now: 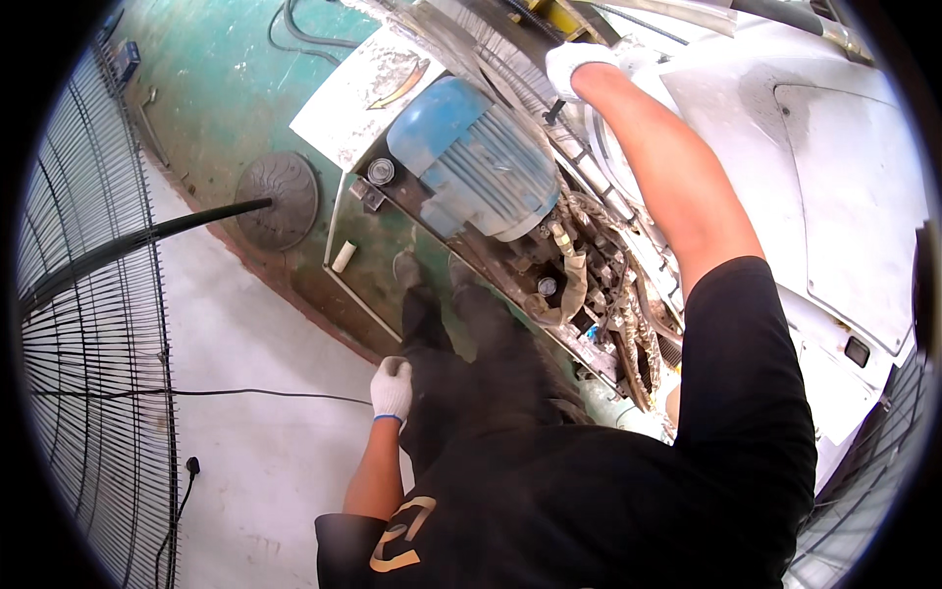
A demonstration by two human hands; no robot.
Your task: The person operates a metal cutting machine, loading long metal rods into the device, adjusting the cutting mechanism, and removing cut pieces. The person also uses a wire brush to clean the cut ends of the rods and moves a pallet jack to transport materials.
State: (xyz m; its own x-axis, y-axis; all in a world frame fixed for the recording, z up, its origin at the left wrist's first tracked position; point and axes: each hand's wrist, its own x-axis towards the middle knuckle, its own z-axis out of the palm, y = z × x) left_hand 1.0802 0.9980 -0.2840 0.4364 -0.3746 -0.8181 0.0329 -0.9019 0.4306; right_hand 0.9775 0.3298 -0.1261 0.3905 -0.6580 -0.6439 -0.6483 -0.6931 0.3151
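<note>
My left hand (pixel 392 389), in a white knitted glove with a blue cuff edge, hangs beside my dark trousers. Its fingers are curled in and nothing shows in them. Reaching far forward, my right hand (pixel 577 69) wears a white glove too and is closed at the machine's upper part. A short dark bar-like piece (pixel 554 111) sticks out just below it; the glove hides what the fingers hold. Left of that arm sits a blue ribbed electric motor (pixel 481 157), with grimy hoses and fittings (pixel 579 275) beside it.
A large black wire fan guard (pixel 93 294) stands at the left, its dark pole reaching a round base (pixel 278 201). A thin black cable (pixel 245 392) crosses the pale floor. White machine panels (pixel 834 177) fill the right. A white cylinder (pixel 343 256) lies near my feet.
</note>
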